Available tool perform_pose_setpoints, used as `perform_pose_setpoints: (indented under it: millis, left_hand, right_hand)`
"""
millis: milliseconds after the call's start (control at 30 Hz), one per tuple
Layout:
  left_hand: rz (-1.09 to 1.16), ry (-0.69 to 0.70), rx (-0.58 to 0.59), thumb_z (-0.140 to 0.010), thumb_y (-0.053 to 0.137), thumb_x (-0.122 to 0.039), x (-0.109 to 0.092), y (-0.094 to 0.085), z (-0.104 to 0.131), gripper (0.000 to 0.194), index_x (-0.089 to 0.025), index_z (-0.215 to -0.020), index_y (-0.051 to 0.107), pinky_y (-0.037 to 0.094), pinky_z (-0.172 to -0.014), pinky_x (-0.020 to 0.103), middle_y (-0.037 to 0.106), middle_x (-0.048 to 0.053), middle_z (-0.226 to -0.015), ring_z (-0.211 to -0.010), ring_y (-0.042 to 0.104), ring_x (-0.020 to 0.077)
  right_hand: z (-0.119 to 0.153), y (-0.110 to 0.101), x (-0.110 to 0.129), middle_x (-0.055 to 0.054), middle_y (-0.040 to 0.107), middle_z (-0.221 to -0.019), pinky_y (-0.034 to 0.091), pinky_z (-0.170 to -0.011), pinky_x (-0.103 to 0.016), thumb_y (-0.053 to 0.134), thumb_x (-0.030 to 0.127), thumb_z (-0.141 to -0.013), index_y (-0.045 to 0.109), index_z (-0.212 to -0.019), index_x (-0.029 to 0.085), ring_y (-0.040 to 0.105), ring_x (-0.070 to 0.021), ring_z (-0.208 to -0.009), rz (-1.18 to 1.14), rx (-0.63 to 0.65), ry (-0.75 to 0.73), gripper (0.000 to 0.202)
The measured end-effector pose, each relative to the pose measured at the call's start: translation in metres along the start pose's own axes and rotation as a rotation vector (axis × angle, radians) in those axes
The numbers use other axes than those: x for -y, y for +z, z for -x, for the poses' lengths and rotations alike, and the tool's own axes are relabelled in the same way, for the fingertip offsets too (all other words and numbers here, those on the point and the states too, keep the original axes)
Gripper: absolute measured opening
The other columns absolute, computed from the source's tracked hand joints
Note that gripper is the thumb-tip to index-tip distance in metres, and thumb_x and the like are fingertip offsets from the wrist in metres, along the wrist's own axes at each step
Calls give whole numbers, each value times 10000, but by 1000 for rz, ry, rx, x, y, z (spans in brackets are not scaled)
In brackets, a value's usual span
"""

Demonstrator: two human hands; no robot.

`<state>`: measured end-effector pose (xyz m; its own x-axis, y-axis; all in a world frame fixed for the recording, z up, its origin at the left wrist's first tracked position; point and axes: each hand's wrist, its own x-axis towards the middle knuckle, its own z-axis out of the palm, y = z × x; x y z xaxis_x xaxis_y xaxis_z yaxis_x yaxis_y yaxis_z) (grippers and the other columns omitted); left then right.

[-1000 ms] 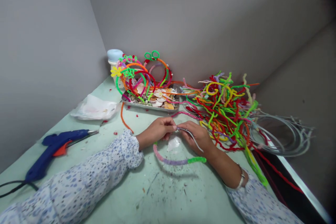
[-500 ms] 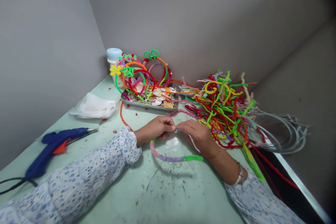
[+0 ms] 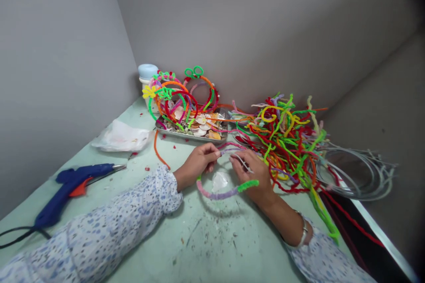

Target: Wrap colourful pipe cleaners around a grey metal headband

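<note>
My left hand point(image 3: 201, 161) is closed in a pinch on a headband hoop, whose fuzzy wrapped part point(image 3: 221, 195) curves below in pink, lilac and green. The hoop's bare white end point(image 3: 245, 164) passes across the fingers of my right hand point(image 3: 254, 174). A thin lilac pipe cleaner point(image 3: 228, 151) runs from my left fingertips to the bent fingers of my right hand, which are closed on it; its far end is hidden. Under the hoop a clear lump, perhaps plastic or dried glue point(image 3: 219, 181), lies on the table.
A blue glue gun point(image 3: 71, 188) and a plastic bag point(image 3: 122, 136) lie at left. Behind my hands stands a metal tray point(image 3: 191, 138) of shells, with finished headbands point(image 3: 179, 101) and a blue-lidded bottle point(image 3: 148, 73). A pipe-cleaner heap point(image 3: 285, 141) and coiled hoops point(image 3: 361, 177) lie right.
My right hand has come a little away from my left fingertips, opening a gap spanned by the lilac strand. The hoop has turned, its green end now higher beside my right hand.
</note>
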<state>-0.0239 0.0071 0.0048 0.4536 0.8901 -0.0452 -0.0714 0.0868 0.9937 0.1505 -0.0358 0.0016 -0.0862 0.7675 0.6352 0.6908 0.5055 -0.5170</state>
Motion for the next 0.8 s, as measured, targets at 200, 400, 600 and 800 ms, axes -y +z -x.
perform_pose_setpoints:
  millis: [200, 400, 600, 800]
  left_hand:
    - [-42, 86, 53, -812, 544, -339, 1, 1, 4, 189, -165, -761, 492, 253, -411, 170, 414, -72, -492, -412, 358, 48]
    - [-86, 109, 67, -813, 549, -320, 0, 1, 6, 177, -153, -770, 507, 276, -442, 175, 418, -66, -522, -447, 359, 50]
    - [-107, 120, 71, -810, 548, -293, -1, 1, 6, 158, -143, -768, 524, 286, -451, 183, 422, -64, -521, -455, 368, 56]
    - [-160, 103, 60, -804, 550, -299, -4, 2, 6, 163, -143, -760, 534, 289, -457, 184, 427, -67, -514, -447, 371, 54]
  right_hand:
    - [1, 15, 3, -45, 672, -822, 502, -661, -288, 599, 312, -818, 658, -885, 186, 622, -173, -724, -278, 87, 258, 154]
    - [1, 15, 3, -34, 661, -732, 487, -584, -268, 636, 342, -787, 672, -851, 176, 599, -156, -633, -353, 52, 335, 181]
    - [2, 14, 3, -24, 644, -710, 472, -574, -258, 630, 324, -794, 668, -845, 175, 584, -146, -619, -344, 43, 315, 162]
    - [1, 11, 7, -20, 636, -703, 463, -581, -251, 622, 288, -801, 661, -807, 172, 573, -138, -617, -296, 34, 270, 123]
